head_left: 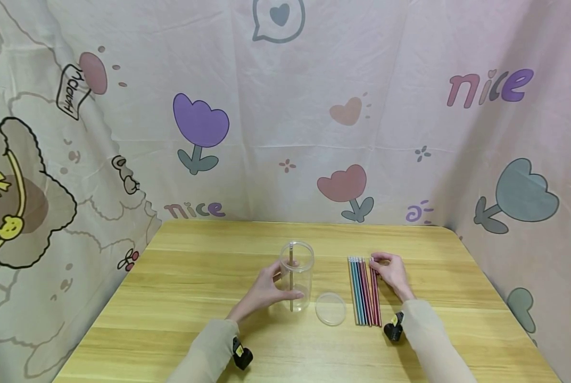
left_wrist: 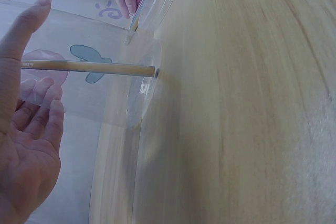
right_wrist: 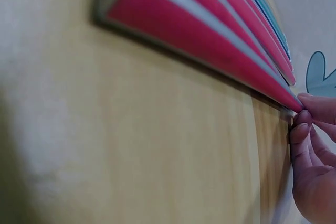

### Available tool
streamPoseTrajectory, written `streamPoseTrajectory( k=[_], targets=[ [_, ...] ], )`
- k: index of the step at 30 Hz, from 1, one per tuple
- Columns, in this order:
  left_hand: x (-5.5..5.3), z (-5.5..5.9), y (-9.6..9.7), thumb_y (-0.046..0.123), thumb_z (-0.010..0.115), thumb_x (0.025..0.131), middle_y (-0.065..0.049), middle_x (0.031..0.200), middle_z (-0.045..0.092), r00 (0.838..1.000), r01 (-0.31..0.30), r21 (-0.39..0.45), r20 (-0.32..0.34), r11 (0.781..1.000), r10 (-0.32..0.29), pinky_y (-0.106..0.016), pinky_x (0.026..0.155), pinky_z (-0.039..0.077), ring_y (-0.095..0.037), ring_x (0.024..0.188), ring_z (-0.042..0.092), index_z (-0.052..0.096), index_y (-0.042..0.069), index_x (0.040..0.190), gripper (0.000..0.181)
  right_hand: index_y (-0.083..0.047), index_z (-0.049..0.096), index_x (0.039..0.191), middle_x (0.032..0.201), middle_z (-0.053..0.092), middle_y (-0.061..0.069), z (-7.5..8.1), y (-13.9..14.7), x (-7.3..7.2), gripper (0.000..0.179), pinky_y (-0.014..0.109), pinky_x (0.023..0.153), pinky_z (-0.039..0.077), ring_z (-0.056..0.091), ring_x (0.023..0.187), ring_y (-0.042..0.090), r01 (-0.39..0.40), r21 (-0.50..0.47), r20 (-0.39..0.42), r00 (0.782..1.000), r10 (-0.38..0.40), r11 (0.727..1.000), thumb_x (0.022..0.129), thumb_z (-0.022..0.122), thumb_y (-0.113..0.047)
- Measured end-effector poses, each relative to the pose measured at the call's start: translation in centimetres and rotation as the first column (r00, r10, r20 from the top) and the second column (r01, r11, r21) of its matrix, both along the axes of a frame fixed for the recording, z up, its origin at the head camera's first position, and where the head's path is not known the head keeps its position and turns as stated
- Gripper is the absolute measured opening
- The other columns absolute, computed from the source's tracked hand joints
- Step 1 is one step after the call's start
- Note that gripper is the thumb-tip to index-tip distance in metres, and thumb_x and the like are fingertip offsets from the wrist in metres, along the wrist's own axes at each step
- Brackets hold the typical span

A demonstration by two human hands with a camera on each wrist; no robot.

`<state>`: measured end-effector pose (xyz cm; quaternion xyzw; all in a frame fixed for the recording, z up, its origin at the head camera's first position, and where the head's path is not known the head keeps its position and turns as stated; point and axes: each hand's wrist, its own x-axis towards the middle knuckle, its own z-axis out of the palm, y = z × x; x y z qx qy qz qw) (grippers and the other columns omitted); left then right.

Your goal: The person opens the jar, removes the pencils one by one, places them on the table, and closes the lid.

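Wooden counter (head_left: 194, 276) fills the view under a cartoon-printed cloth backdrop (head_left: 285, 106), and nearest lies a clear round lid (head_left: 330, 308), flat between jar and pencils. Left hand (head_left: 266, 291) curls round an upright clear plastic jar (head_left: 297, 275) with one tan pencil (head_left: 291, 276) standing inside. Right hand (head_left: 390, 272) pinches the far tip of the outermost red pencil in a row of coloured pencils (head_left: 364, 291) lying side by side.

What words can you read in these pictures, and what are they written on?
"nice" in big coloured letters on the backdrop cloth, upper right.
"nice" again, smaller, on the same cloth just above the table's far left corner.
"Happy" in a tilted black-outlined tag on the cloth, upper left; it reads only roughly.
A purple squiggle on the cloth near the table's far right corner is not readable.
The pencil in the clear jar bears tiny print, too blurred to read.
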<state>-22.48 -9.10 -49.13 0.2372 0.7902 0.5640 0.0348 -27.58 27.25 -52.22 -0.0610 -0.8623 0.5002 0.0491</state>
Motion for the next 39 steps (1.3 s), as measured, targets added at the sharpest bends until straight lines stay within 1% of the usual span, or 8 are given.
streamPoseTrajectory(
  k=[6,14,19,25,30,33,37,39],
  targets=[
    [0.0,0.0,0.1,0.021,0.090,0.074,-0.011,0.141,0.061,1.000,0.003,-0.003,-0.007,1.000,-0.003,-0.057,0.117,0.042,-0.037,0.136,0.053,0.057,0.012,0.136,0.071,0.009,0.067,0.119,0.115,0.070,0.028,0.1,-0.1,0.1,0.030,0.014,0.064,0.054,0.062,0.080,0.002,0.003,0.024,-0.002,1.000,-0.003,1.000,0.091,0.069,-0.004],
    [0.0,-0.1,0.0,0.021,0.090,0.075,-0.010,0.140,0.062,1.000,-0.002,-0.005,-0.008,1.000,0.002,-0.056,0.117,0.042,-0.036,0.136,0.053,0.057,0.013,0.135,0.069,0.009,0.067,0.119,0.116,0.069,0.029,0.3,-0.2,0.2,0.030,0.014,0.064,0.054,0.066,0.084,0.008,0.003,0.032,0.003,1.000,-0.003,0.999,0.091,0.069,-0.003],
    [-0.2,-0.4,-0.1,0.021,0.090,0.075,-0.009,0.139,0.062,1.000,-0.005,-0.008,-0.008,1.000,0.005,-0.055,0.117,0.043,-0.035,0.135,0.054,0.057,0.013,0.135,0.069,0.009,0.068,0.117,0.115,0.070,0.028,0.3,-0.2,0.1,0.029,0.013,0.064,0.053,0.066,0.082,0.006,0.005,0.044,-0.004,1.000,-0.005,0.999,0.091,0.069,-0.004],
    [-0.2,-0.4,-0.1,0.019,0.089,0.075,-0.010,0.139,0.062,1.000,0.002,-0.001,-0.014,1.000,-0.002,-0.056,0.116,0.044,-0.036,0.134,0.055,0.057,0.012,0.135,0.069,0.008,0.069,0.117,0.115,0.071,0.027,0.2,-0.2,0.1,0.030,0.013,0.065,0.053,0.065,0.082,0.005,0.007,0.045,0.002,1.000,-0.007,0.999,0.091,0.070,-0.007],
    [-0.2,-0.3,-0.1,0.020,0.090,0.074,-0.010,0.140,0.062,1.000,-0.003,-0.001,-0.008,1.000,0.003,-0.057,0.116,0.043,-0.036,0.135,0.054,0.058,0.013,0.134,0.068,0.007,0.067,0.120,0.118,0.070,0.027,0.2,-0.1,0.1,0.032,0.014,0.064,0.055,0.063,0.078,0.000,0.007,0.017,0.007,1.000,-0.007,1.000,0.091,0.070,-0.007],
    [-0.1,-0.2,-0.1,0.022,0.090,0.074,-0.009,0.140,0.062,1.000,-0.002,0.000,0.000,1.000,0.002,-0.056,0.117,0.042,-0.036,0.136,0.054,0.058,0.014,0.134,0.069,0.008,0.065,0.123,0.121,0.068,0.028,0.3,-0.1,0.1,0.034,0.015,0.063,0.055,0.063,0.076,0.000,0.004,-0.008,0.016,1.000,-0.004,1.000,0.093,0.069,-0.007],
    [-0.1,-0.1,-0.1,0.023,0.090,0.074,-0.009,0.140,0.062,1.000,0.000,0.000,0.003,1.000,0.000,-0.056,0.117,0.042,-0.036,0.136,0.053,0.057,0.014,0.135,0.070,0.008,0.061,0.128,0.126,0.065,0.029,0.7,0.0,0.2,0.037,0.018,0.062,0.057,0.065,0.076,0.002,0.000,-0.084,0.023,1.000,0.002,0.996,0.095,0.067,-0.007],
    [-0.1,-0.1,-0.1,0.022,0.090,0.074,-0.010,0.140,0.061,1.000,-0.001,0.000,0.003,1.000,0.001,-0.057,0.117,0.042,-0.036,0.136,0.053,0.057,0.014,0.135,0.070,0.007,0.061,0.130,0.125,0.065,0.029,1.1,-0.1,0.3,0.038,0.019,0.061,0.057,0.065,0.075,0.004,-0.001,-0.137,0.019,1.000,0.004,0.991,0.095,0.066,-0.007]
  ],
)
